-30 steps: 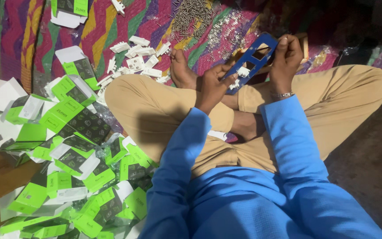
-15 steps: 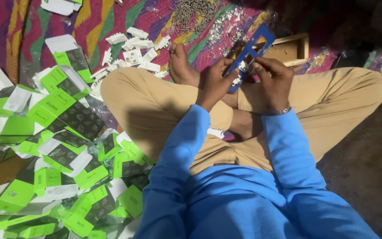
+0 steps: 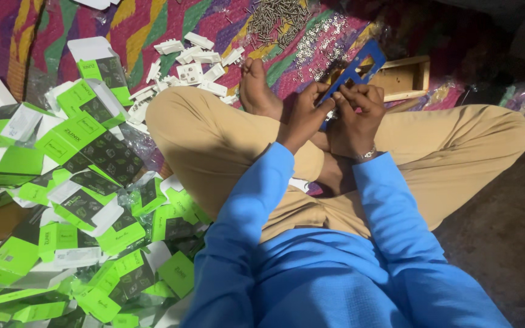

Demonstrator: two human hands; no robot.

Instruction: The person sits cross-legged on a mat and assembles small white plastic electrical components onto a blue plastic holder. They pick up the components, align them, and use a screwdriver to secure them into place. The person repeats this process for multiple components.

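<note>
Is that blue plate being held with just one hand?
No: both the left hand and the right hand grip the blue plate above the lap.

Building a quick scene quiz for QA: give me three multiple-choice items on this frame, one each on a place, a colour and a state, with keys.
1. Where does the pile of green-and-black cartons lie?
A. at the person's left
B. on the lap
C. beyond the feet

2. What colour is the flat frame that both hands hold?
A. red
B. blue
C. white

3. How does the person sit?
A. kneeling
C. legs stretched straight
B. cross-legged, barefoot

Key: 1 A, the cartons fill the floor beside the left knee. 2 B, the frame above the left hand and right hand is blue. 3 B, the tan-trousered legs fold and a bare foot rests on the patterned mat.
</note>
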